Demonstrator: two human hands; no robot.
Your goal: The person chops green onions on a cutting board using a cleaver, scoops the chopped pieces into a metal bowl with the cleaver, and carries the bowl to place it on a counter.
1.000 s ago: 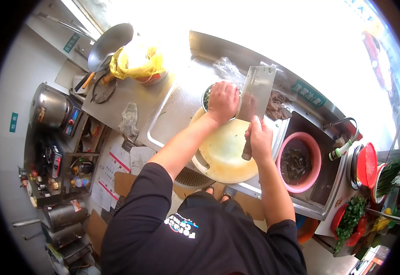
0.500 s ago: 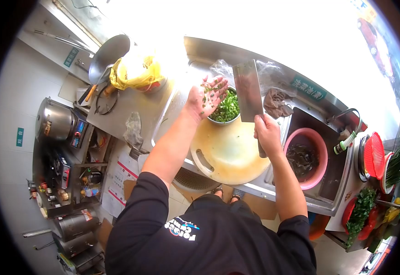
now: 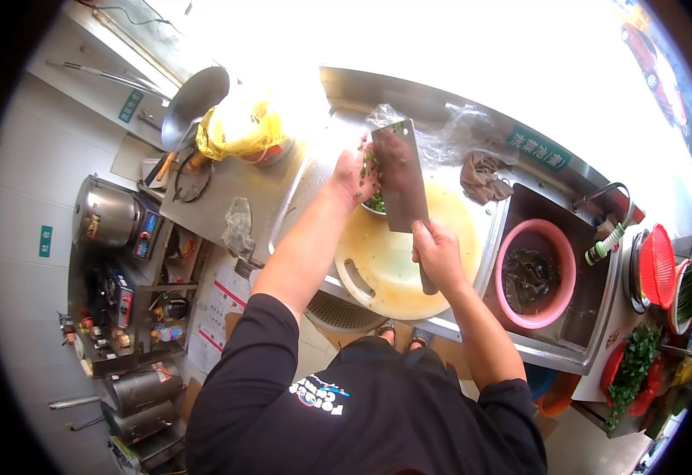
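Note:
My right hand [image 3: 438, 252] is wrapped round the handle of a cleaver [image 3: 401, 176], whose broad blade is raised above the round chopping board [image 3: 457, 237]. Beside the blade's left edge is my left hand [image 3: 352, 172], open and turned on its side, with bits of chopped green onion [image 3: 370, 170] clinging to the palm. Its fingertips are partly lost in glare. A bowl of chopped green onion [image 3: 375, 203] stands at the board's far left edge, mostly hidden behind the cleaver and my left hand.
Right of the board, a pink basin [image 3: 570, 277] of dark soaking food sits in the sink [image 3: 587, 317]. A brown rag [image 3: 484, 176] and clear plastic bags [image 3: 449, 142] lie behind the board. A yellow-bagged container [image 3: 239, 131] and a wok [image 3: 195, 103] stand at left.
The cleaver has swung left, its blade coming close to my left hand and covering most of the bowl. My left palm has turned from facing up to facing the blade.

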